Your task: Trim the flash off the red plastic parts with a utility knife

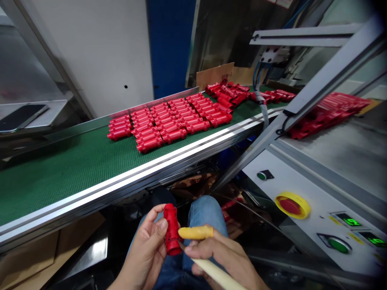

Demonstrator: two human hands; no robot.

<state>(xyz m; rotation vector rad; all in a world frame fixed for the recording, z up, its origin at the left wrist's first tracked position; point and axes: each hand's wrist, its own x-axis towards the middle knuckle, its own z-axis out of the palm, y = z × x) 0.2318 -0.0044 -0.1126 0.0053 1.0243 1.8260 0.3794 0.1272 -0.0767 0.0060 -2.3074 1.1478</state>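
Tightly, left-hand fingers (161,226) curl around a red plastic part (173,229), while right-hand fingers (193,251) pinch a cream-handled tool (216,274) beside it.

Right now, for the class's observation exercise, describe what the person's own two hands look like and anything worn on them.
The left hand is bare, with no glove or ring showing. The right hand is bare too, except for a snug pale orange rubber finger cot on one finger, with a rolled band at its base. No sleeves show.
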